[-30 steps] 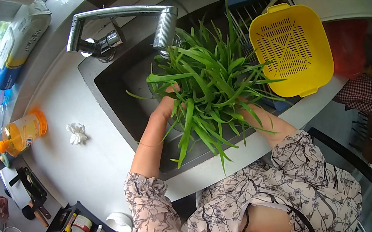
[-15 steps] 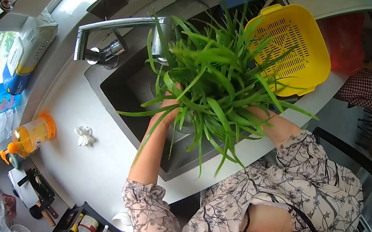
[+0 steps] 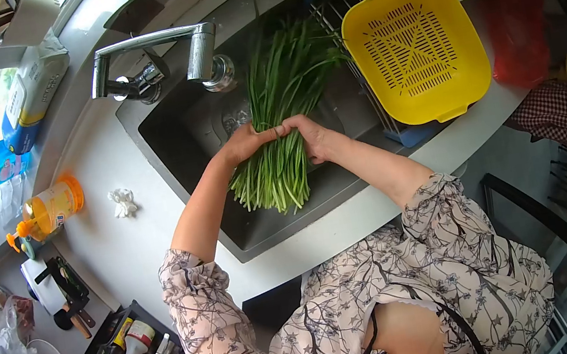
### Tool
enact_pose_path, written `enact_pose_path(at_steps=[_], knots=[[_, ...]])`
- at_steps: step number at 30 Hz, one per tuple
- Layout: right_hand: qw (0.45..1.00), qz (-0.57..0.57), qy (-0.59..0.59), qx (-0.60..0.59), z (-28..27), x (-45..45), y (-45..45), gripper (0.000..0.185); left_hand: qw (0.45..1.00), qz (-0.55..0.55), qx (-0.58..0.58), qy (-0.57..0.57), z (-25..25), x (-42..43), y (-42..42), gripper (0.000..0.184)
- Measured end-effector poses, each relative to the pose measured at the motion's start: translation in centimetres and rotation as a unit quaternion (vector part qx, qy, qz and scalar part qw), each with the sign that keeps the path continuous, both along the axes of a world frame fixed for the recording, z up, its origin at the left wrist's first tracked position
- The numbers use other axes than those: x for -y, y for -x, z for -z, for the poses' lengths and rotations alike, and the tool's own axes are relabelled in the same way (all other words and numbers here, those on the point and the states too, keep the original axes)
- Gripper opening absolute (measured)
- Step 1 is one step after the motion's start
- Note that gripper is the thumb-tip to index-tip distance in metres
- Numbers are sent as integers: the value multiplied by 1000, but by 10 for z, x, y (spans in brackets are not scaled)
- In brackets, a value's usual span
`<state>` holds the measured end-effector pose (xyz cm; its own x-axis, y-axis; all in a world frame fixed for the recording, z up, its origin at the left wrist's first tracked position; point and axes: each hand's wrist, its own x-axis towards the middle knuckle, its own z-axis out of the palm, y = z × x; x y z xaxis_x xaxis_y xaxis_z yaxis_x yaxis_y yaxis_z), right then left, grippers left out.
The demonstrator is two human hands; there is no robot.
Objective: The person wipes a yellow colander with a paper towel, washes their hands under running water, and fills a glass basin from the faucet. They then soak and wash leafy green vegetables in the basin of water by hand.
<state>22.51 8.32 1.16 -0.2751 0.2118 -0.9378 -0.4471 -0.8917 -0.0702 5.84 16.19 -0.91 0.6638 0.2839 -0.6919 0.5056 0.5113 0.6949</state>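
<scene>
A thick bunch of garlic chives [image 3: 289, 75] is held over the sink [image 3: 175, 131], its pale cut ends toward me and its dark leaf tips pointing away into the basin. My left hand [image 3: 248, 143] wraps the bunch from the left, thumb across the top. From the right, my right hand [image 3: 310, 136] grips the same stems, and the two thumbs meet on top. The fingers underneath are hidden by the stems. Behind the left hand stands the chrome faucet [image 3: 201, 52], its spout over the basin.
A yellow colander [image 3: 429, 104] rests on a rack [image 3: 354, 60] at the sink's right side. On the left counter are an orange soap bottle [image 3: 52, 208] and a crumpled white tissue [image 3: 123, 203]. A black caddy [image 3: 125, 353] with several bottles stands at lower left.
The chives, spread toward me with leaf tips hanging over the sink's front, now point away with cut ends nearest me. Both hands have come together around the stems.
</scene>
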Motion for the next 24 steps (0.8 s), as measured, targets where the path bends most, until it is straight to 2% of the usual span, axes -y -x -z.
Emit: enact_pose_path(at_steps=[2,3,4,5,7,8,10,13,14,15,17,18,21,22,24], knots=[[991,-71,79,81,16,-7,5,34,996,-12,-62,59,7,-2,-4,60],[992,-67,81,69,22,-8,5,38,992,-18,-93,89,10,-3,-6,56],[993,-65,84,58,25,-8,5,42,992,-25,-78,99,35,1,-3,58],[993,-64,85,45,26,-10,5,47,993,-17,-99,65,51,5,-4,58],[991,-40,97,82,56,-3,10,41,990,-2,-141,-10,71,9,-8,57],[985,-46,118,114,66,-1,12,40,984,-6,-178,12,69,9,-12,65],[970,-81,154,169,73,-1,16,36,975,12,-221,-1,102,17,-12,65],[989,128,30,65,118,21,30,37,958,60,-272,-62,145,32,-17,65],[989,113,57,77,125,19,31,37,950,80,-288,-90,149,36,-19,65],[987,126,67,78,133,15,31,37,963,66,-262,-16,152,34,-17,64],[981,156,92,76,128,14,36,39,968,39,-209,133,115,23,-19,63],[982,174,68,37,121,15,37,44,965,16,-211,156,112,21,-16,61],[981,184,-7,68,87,13,42,44,984,-40,-168,38,82,17,-8,58],[985,169,0,45,73,10,42,45,978,-24,-187,93,88,12,-1,59],[980,194,-31,23,46,8,48,46,975,-32,-188,114,27,-4,-3,62]])
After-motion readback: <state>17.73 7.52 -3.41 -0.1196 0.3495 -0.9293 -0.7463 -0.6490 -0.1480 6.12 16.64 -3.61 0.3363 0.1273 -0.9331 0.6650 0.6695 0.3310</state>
